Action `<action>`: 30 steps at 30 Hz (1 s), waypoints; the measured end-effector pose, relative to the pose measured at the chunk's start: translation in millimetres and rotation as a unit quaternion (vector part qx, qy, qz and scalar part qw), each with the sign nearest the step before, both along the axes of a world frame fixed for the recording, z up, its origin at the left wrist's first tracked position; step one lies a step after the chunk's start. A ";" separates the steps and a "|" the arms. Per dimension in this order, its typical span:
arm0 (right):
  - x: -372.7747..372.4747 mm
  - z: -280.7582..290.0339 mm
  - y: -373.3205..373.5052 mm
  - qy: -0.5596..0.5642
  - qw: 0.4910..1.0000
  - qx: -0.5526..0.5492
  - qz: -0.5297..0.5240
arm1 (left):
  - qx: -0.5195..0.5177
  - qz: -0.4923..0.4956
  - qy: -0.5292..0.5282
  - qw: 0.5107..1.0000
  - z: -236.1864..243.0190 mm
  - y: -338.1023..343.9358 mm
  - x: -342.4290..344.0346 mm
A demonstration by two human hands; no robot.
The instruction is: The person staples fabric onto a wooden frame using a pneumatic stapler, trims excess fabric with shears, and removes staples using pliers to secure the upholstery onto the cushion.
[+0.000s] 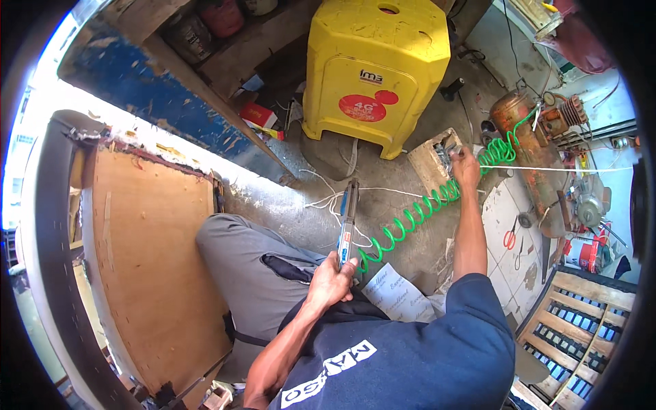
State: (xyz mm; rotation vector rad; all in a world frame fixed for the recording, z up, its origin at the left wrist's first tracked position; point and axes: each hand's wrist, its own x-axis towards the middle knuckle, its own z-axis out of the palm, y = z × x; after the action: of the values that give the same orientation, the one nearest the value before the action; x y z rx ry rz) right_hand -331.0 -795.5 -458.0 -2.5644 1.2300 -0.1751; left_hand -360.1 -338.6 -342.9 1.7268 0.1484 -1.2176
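My left hand (333, 279) is closed around the lower end of a slim staple gun (348, 222), which points away from me over the concrete floor. A green coiled air hose (425, 208) runs from near that hand up to the right. My right hand (466, 168) is stretched forward over a small wooden box (430, 158) with greyish bits inside. Its fingers are curled at the box's edge, and what they pinch, if anything, is too small to make out.
A yellow plastic stool (379, 75) stands ahead. An orange air compressor (529, 150) is at the right, with orange-handled scissors (510, 239) on the tiles. A padded wooden panel (150, 260) stands left, a slatted frame (581, 335) lower right. White cord (389, 189) crosses the floor.
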 end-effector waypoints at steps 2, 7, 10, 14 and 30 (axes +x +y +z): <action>-21.7 -14.7 -29.6 -0.026 0.997 -0.062 0.030 | -0.001 -0.001 -0.005 1.000 1.5 0.2 -5.3; -19.6 15.6 -9.0 -0.125 0.992 -0.028 -0.005 | -0.017 -0.001 -0.038 0.999 16.6 -0.1 -10.1; -22.9 20.7 -32.5 -0.133 0.985 -0.105 0.023 | -0.041 0.012 -0.052 0.998 21.4 1.5 -11.2; -27.9 25.2 -27.9 -0.240 0.961 -0.126 0.061 | -0.026 -0.001 -0.096 0.995 18.0 11.0 -15.7; -8.2 99.2 283.9 -0.344 0.819 0.155 0.432 | -0.024 0.046 -0.128 0.990 22.3 11.1 -32.3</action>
State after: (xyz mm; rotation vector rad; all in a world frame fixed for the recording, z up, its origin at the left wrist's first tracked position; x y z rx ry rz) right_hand -339.2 -511.6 -358.8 -2.1699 -0.1880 -0.5666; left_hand -392.4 -327.5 -320.7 1.7967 0.0445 -0.9156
